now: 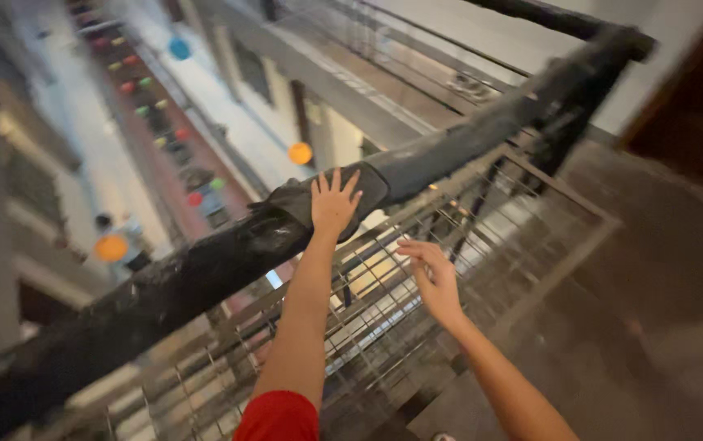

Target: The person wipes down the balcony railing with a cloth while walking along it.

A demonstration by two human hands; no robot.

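Note:
A thick black handrail (204, 265) runs diagonally from lower left to upper right, on top of a metal mesh railing (417, 327). A dark grey cloth (294, 200) is draped over the rail near its middle. My left hand (333, 202) lies flat on the cloth with its fingers spread, pressing it against the rail. My right hand (435, 278) hovers lower and to the right, just in front of the mesh, fingers loosely curled and holding nothing. A red sleeve (279, 416) shows on my left arm.
Beyond the railing is a deep drop past lower storeys, with coloured round lanterns (300, 153) hanging and a person (118, 237) far below. A dark tiled floor (653, 327) spreads to the right, and a brown door (698, 98) stands at the upper right.

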